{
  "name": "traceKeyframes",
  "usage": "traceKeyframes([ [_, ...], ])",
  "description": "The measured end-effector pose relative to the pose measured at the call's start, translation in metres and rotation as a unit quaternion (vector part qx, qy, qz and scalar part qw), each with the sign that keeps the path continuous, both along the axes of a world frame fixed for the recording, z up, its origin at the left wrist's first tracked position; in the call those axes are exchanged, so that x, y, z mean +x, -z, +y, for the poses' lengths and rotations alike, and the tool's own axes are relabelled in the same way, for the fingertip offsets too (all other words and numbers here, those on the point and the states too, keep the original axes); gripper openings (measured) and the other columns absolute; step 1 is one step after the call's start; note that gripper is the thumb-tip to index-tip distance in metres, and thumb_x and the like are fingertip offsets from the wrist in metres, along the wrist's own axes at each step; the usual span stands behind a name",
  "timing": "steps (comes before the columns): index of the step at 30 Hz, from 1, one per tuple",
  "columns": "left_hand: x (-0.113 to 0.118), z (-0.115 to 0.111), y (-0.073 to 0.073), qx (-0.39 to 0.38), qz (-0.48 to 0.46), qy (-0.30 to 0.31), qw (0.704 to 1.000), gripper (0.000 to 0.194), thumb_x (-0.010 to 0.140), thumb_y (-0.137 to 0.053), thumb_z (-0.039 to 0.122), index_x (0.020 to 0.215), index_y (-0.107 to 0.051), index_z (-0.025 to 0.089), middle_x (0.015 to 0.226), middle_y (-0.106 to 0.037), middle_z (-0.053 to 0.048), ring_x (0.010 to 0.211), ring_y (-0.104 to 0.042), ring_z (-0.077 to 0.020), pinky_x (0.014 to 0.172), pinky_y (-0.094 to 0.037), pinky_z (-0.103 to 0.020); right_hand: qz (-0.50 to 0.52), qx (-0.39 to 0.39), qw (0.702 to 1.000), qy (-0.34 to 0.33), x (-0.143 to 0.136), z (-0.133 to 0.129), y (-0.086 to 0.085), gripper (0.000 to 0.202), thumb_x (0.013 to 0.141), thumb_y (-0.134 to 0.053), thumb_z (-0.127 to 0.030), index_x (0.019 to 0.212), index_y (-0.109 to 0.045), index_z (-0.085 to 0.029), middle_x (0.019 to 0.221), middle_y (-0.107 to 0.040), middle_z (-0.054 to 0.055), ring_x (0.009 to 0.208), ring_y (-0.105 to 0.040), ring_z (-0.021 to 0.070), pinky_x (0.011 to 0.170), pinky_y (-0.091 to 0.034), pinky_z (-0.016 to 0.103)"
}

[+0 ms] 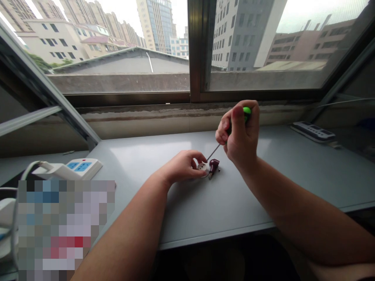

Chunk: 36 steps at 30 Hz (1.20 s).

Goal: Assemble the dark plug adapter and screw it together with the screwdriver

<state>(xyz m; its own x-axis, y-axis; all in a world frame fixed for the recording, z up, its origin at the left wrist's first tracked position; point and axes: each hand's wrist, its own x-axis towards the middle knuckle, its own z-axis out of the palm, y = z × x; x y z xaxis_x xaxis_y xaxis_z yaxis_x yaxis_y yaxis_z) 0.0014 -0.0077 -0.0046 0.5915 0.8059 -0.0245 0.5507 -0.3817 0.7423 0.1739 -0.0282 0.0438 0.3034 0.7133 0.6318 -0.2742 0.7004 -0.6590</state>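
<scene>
Left forearm (129, 230): nearest the camera, rising from the bottom edge and slanting across the near rim of the tabletop (205, 218)
Right forearm (299, 214): comes in from the lower right corner, slanting up and inward
Left hand (182, 166): low over the tabletop, fingers curved nearly closed, with thumb and forefinger on opposite sides of the white disc
White disc (202, 167): small and round with dark holes in its face, held at the middle of the tabletop
Right hand (243, 134): raised higher, fingers wrapped tight about the handle of the screwdriver, thumb along it
Screwdriver (213, 152): green and black handle, thin shaft tilted down to the left, tip at the disc's far edge beside the left forefinger; whether it touches cannot be told
Maroon piece (214, 165): on the tabletop just right of the disc, metal prongs toward the camera
Small dark bit (219, 170): just right of the maroon piece
Power strip (84, 167): white with blue sockets, at the left, a white adapter (52, 171) beside it
Second strip (313, 131): dark and white, far right
Window (195, 50): beyond the tabletop, buildings (155, 23) outside
</scene>
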Motion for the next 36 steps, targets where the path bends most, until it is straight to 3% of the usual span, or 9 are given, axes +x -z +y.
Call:
traceKeyframes([
  [3, -0.002, 0.002, -0.003, 0.027, -0.012, -0.056, 0.998, 0.032, 0.075, -0.075, 0.042, 0.099, -0.076, 0.020, 0.089, -0.071, -0.004, 0.068, -0.060, -0.0145, 0.063, -0.048, -0.027, 0.035, 0.000, 0.999, 0.033, 0.016, 0.007, -0.003, 0.033, 0.091, -0.067, -0.057, 0.091, -0.045, -0.032, 0.070, -0.047, -0.007, 0.042, -0.037, 0.0070, 0.034, -0.029, 0.022],
  [8, -0.007, 0.008, -0.005, 0.049, -0.072, -0.158, 0.984, 0.029, 0.084, -0.065, 0.046, 0.088, -0.071, 0.018, 0.076, -0.070, -0.004, 0.068, -0.063, -0.0164, 0.065, -0.049, -0.028, 0.072, 0.003, 0.997, 0.037, 0.048, 0.031, 0.003, 0.035, 0.091, -0.068, -0.057, 0.089, -0.045, -0.030, 0.066, -0.046, -0.009, 0.040, -0.038, 0.0066, 0.034, -0.027, 0.021],
  [12, -0.017, 0.017, 0.002, 0.120, 0.025, -0.201, 0.972, 0.024, 0.080, -0.066, 0.043, 0.090, -0.073, 0.021, 0.080, -0.067, -0.003, 0.069, -0.060, -0.0179, 0.065, -0.046, -0.029, 0.067, -0.037, 0.994, 0.072, 0.072, 0.051, 0.013, 0.041, 0.087, -0.069, -0.062, 0.088, -0.042, -0.030, 0.065, -0.046, -0.010, 0.039, -0.038, 0.0068, 0.034, -0.027, 0.021],
  [15, -0.023, 0.023, 0.009, 0.137, 0.097, -0.191, 0.967, 0.027, 0.077, -0.069, 0.042, 0.093, -0.074, 0.022, 0.089, -0.066, -0.005, 0.078, -0.061, -0.0211, 0.073, -0.048, -0.033, 0.058, -0.078, 0.989, 0.110, 0.091, 0.064, 0.020, 0.039, 0.088, -0.067, -0.058, 0.089, -0.040, -0.030, 0.064, -0.046, -0.011, 0.040, -0.039, 0.0068, 0.035, -0.028, 0.019],
  [19, -0.019, 0.019, 0.006, 0.180, 0.081, -0.178, 0.964, 0.043, 0.079, -0.071, 0.048, 0.115, -0.071, 0.023, 0.112, -0.065, -0.010, 0.099, -0.062, -0.0271, 0.091, -0.050, -0.041, 0.044, -0.201, 0.970, 0.132, 0.113, 0.080, 0.030, 0.027, 0.084, -0.065, -0.030, 0.093, -0.040, -0.030, 0.066, -0.046, -0.010, 0.042, -0.041, 0.0078, 0.036, -0.033, 0.018],
  [24, 0.000, 0.002, -0.007, 0.235, 0.031, -0.022, 0.971, 0.041, 0.088, -0.068, 0.053, 0.122, -0.071, 0.029, 0.124, -0.069, -0.008, 0.123, -0.055, -0.0301, 0.111, -0.041, -0.045, 0.039, -0.376, 0.921, 0.094, 0.125, 0.095, 0.046, 0.042, 0.066, -0.057, -0.009, 0.099, -0.041, -0.030, 0.074, -0.048, -0.007, 0.048, -0.048, 0.0108, 0.036, -0.044, 0.021],
  [28, 0.018, -0.008, -0.005, 0.225, 0.055, 0.052, 0.971, 0.057, 0.082, -0.075, 0.057, 0.134, -0.068, 0.034, 0.131, -0.069, -0.007, 0.129, -0.053, -0.0323, 0.114, -0.037, -0.046, 0.045, -0.373, 0.924, 0.077, 0.124, 0.099, 0.051, 0.045, 0.065, -0.058, -0.004, 0.102, -0.046, -0.027, 0.080, -0.052, -0.003, 0.056, -0.056, 0.0122, 0.039, -0.049, 0.021],
  [32, 0.031, -0.011, 0.003, 0.206, 0.106, 0.019, 0.973, 0.050, 0.088, -0.066, 0.062, 0.130, -0.071, 0.036, 0.121, -0.074, -0.007, 0.123, -0.056, -0.0357, 0.110, -0.033, -0.053, 0.074, -0.342, 0.935, 0.058, 0.119, 0.097, 0.046, 0.040, 0.070, -0.061, -0.003, 0.100, -0.046, -0.026, 0.084, -0.056, -0.001, 0.065, -0.064, 0.0142, 0.045, -0.057, 0.023],
  [36, 0.034, -0.010, 0.006, 0.210, 0.076, -0.027, 0.974, 0.036, 0.085, -0.071, 0.049, 0.118, -0.075, 0.033, 0.111, -0.077, -0.005, 0.114, -0.060, -0.0326, 0.107, -0.036, -0.052, 0.072, -0.333, 0.939, 0.057, 0.114, 0.091, 0.043, 0.040, 0.075, -0.059, -0.002, 0.104, -0.046, -0.026, 0.085, -0.056, -0.002, 0.066, -0.064, 0.0128, 0.049, -0.062, 0.025],
])
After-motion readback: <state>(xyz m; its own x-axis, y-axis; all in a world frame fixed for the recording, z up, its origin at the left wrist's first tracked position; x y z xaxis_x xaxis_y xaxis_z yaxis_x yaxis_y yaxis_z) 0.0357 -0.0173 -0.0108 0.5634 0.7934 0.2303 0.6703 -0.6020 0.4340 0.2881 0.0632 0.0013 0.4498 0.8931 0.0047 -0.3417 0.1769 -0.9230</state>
